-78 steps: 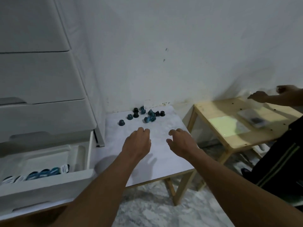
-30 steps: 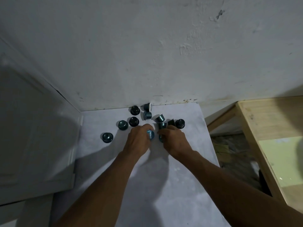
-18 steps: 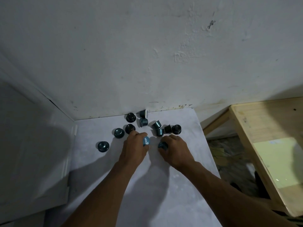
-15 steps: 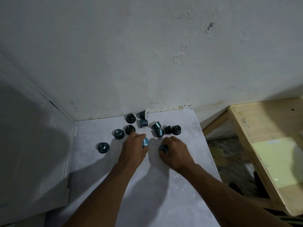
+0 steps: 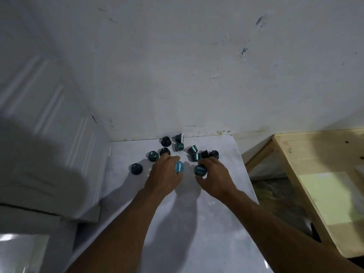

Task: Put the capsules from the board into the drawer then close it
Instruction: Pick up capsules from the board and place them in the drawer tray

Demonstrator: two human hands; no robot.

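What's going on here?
A person is picking coffee capsules off a white board. The left hand pinches a light blue capsule and the right hand grips a darker blue capsule, both just above the board. About ten loose capsules lie on the board near the wall. A white drawer unit stands to the left, too blurred to show whether its drawer is open.
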